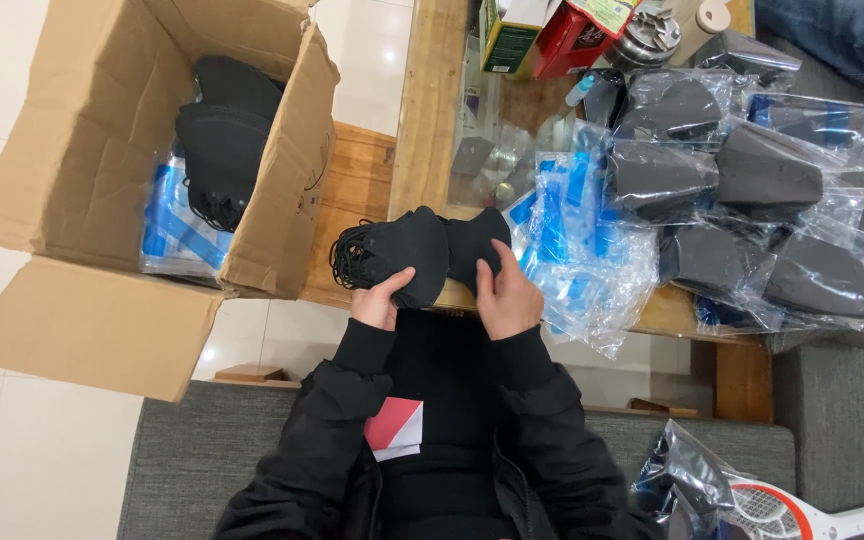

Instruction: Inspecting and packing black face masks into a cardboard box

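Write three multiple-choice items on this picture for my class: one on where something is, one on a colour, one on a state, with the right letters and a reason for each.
1. Where does the pile of sealed bags of black masks lie?
A. on the wooden table to the person's right
B. inside the cardboard box
C. on the white floor tiles

2. What colour is the stack of face masks in the person's hands?
A. white
B. black
C. green

3. In what state is the cardboard box?
A. taped shut
B. folded flat
C. open, with its flaps spread

Answers:
1 A, the bags cover the right part of the wooden table.
2 B, the stack held between the left hand and the right hand is black.
3 C, the flaps stand apart and black masks with clear bags show inside.
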